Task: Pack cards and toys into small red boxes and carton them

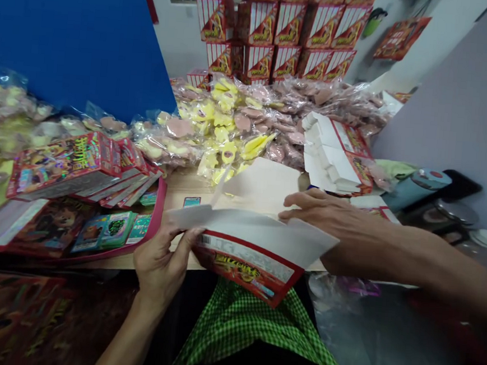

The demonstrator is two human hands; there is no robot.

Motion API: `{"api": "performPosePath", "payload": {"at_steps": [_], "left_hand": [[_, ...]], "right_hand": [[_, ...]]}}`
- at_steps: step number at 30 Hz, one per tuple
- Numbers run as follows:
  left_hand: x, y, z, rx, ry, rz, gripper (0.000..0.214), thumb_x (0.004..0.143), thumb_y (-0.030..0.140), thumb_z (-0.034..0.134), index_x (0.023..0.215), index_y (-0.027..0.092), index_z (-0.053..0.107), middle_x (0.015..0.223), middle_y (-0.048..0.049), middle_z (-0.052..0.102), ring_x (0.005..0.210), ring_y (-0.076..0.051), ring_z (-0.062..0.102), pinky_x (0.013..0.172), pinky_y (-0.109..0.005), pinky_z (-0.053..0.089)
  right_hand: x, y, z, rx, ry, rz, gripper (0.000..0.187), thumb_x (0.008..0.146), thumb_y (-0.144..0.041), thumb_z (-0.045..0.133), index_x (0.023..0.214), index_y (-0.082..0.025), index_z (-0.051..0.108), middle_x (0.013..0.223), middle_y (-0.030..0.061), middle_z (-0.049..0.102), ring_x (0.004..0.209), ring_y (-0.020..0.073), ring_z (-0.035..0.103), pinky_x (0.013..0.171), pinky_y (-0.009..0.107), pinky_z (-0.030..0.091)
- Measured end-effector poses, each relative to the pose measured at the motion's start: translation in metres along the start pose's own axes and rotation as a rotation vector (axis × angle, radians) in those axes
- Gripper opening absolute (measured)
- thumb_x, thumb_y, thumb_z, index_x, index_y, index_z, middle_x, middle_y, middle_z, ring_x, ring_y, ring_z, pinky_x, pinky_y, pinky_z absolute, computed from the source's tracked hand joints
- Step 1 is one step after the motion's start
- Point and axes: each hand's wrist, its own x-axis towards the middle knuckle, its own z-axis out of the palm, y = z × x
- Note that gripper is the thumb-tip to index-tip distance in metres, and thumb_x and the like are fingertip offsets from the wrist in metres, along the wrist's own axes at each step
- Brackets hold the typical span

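Note:
A red and white cardboard box [249, 261], partly unfolded, hangs over the table's front edge above my lap. My left hand [161, 266] grips its left end, fingers pinched on the white flap. My right hand [323, 211] lies on top of the box's open white flaps, fingers stretched toward the left and pressing on the card. The box's printed red side faces me.
A stack of flat printed boxes [76, 164] and small cards [113, 229] lie in a red tray at the left. Bagged yellow and pink toys [231, 125] are heaped across the table. Folded boxes [338, 156] sit at the right, stacked cartons [281, 28] behind.

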Motion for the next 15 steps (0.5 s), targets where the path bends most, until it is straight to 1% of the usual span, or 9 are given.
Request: {"api": "performPosePath", "payload": {"at_steps": [2, 3, 4, 5, 6, 8, 10, 12, 15], "left_hand": [[-0.003, 0.000, 0.003, -0.004, 0.163, -0.066, 0.009, 0.085, 0.025, 0.079, 0.090, 0.019, 0.074, 0.080, 0.0016, 0.076, 0.069, -0.014, 0.069, 0.069, -0.026, 0.057], [-0.005, 0.002, 0.004, -0.015, 0.247, -0.101, 0.012, 0.084, 0.026, 0.080, 0.090, 0.018, 0.073, 0.080, 0.0012, 0.075, 0.069, -0.014, 0.069, 0.070, -0.026, 0.057], [-0.008, 0.004, 0.006, -0.023, 0.301, -0.132, 0.015, 0.083, 0.026, 0.081, 0.091, 0.018, 0.073, 0.081, 0.0009, 0.074, 0.070, -0.014, 0.068, 0.071, -0.027, 0.057], [-0.012, 0.006, 0.007, -0.030, 0.319, -0.156, 0.017, 0.083, 0.027, 0.081, 0.094, 0.017, 0.072, 0.083, 0.0006, 0.074, 0.072, -0.014, 0.068, 0.072, -0.027, 0.057], [-0.017, 0.007, 0.008, -0.037, 0.305, -0.175, 0.017, 0.084, 0.026, 0.079, 0.097, 0.017, 0.072, 0.086, 0.0001, 0.074, 0.074, -0.014, 0.068, 0.074, -0.027, 0.057], [-0.030, 0.006, 0.008, -0.009, 0.243, -0.160, 0.019, 0.087, 0.022, 0.076, 0.105, 0.018, 0.072, 0.095, -0.0015, 0.073, 0.082, -0.015, 0.069, 0.078, -0.026, 0.057], [-0.044, 0.001, 0.004, 0.102, 0.224, -0.043, 0.024, 0.086, 0.017, 0.076, 0.109, 0.019, 0.071, 0.105, -0.0042, 0.072, 0.092, -0.017, 0.069, 0.083, -0.028, 0.056], [-0.057, -0.006, -0.005, 0.224, 0.187, 0.113, 0.031, 0.081, 0.011, 0.078, 0.110, 0.020, 0.069, 0.109, -0.0064, 0.072, 0.100, -0.021, 0.069, 0.089, -0.033, 0.056], [-0.065, -0.014, -0.020, 0.249, 0.001, 0.260, 0.031, 0.081, 0.009, 0.075, 0.108, 0.022, 0.065, 0.098, -0.0053, 0.073, 0.092, -0.022, 0.071, 0.085, -0.034, 0.059]], "right_hand": [[-0.001, 0.000, -0.014, 0.180, -0.146, -0.065, 0.025, 0.089, -0.022, 0.050, 0.087, -0.026, 0.075, 0.093, 0.0077, 0.073, 0.091, 0.0260, 0.066, 0.085, 0.040, 0.055], [-0.003, 0.002, -0.020, 0.255, -0.181, -0.068, 0.029, 0.090, -0.021, 0.049, 0.097, -0.026, 0.076, 0.100, 0.0085, 0.073, 0.096, 0.0267, 0.067, 0.086, 0.041, 0.056], [-0.005, 0.004, -0.024, 0.302, -0.182, -0.055, 0.031, 0.092, -0.021, 0.049, 0.105, -0.026, 0.076, 0.104, 0.0088, 0.073, 0.100, 0.0274, 0.068, 0.088, 0.042, 0.056], [-0.006, 0.006, -0.025, 0.327, -0.172, -0.039, 0.031, 0.092, -0.023, 0.051, 0.110, -0.026, 0.076, 0.106, 0.0091, 0.073, 0.103, 0.0281, 0.068, 0.090, 0.043, 0.056], [-0.008, 0.007, -0.022, 0.337, -0.160, -0.020, 0.029, 0.093, -0.026, 0.053, 0.112, -0.026, 0.075, 0.105, 0.0093, 0.073, 0.104, 0.0285, 0.068, 0.092, 0.044, 0.055], [-0.010, 0.008, -0.005, 0.324, -0.120, 0.026, 0.023, 0.096, -0.027, 0.053, 0.105, -0.024, 0.074, 0.097, 0.0090, 0.072, 0.097, 0.0275, 0.068, 0.090, 0.043, 0.055], [-0.011, 0.008, 0.021, 0.320, -0.066, 0.077, 0.021, 0.098, -0.024, 0.049, 0.095, -0.022, 0.070, 0.090, 0.0080, 0.070, 0.087, 0.0244, 0.067, 0.082, 0.038, 0.055], [-0.013, 0.009, 0.047, 0.350, -0.003, 0.119, 0.021, 0.100, -0.021, 0.046, 0.091, -0.021, 0.065, 0.088, 0.0068, 0.069, 0.083, 0.0219, 0.066, 0.076, 0.034, 0.054], [-0.023, 0.013, 0.074, 0.343, 0.126, 0.139, 0.021, 0.101, -0.023, 0.046, 0.082, -0.022, 0.054, 0.077, 0.0034, 0.062, 0.072, 0.0194, 0.061, 0.067, 0.031, 0.051]]}}
